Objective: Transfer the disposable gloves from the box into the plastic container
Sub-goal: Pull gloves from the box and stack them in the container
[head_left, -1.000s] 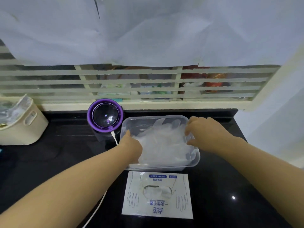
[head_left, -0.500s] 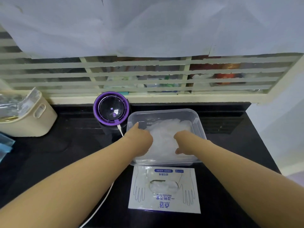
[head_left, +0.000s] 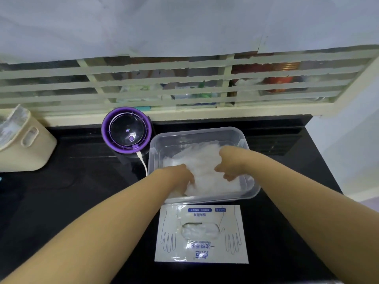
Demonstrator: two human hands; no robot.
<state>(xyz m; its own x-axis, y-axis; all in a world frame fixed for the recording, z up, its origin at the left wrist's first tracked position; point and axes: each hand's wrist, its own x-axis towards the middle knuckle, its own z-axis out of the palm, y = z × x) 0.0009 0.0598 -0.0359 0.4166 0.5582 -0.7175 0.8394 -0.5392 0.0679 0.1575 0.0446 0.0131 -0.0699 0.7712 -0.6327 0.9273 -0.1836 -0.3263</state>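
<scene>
Both my hands are inside the clear plastic container [head_left: 252, 189], which stands on the black counter [head_left: 82, 185]. The disposable gloves [head_left: 205, 160] lie in it as one white, crumpled pile. My left hand [head_left: 180, 177] is at the near left corner, with its fingers bent down into the pile. The tips are hidden, so I cannot tell if they pinch anything. My right hand [head_left: 229, 165] rests on top of the pile with bent fingers; whether it grips, I cannot tell. The glove box [head_left: 201, 251] lies flat just before the container. A purple round device [head_left: 127, 130] is beside it.
</scene>
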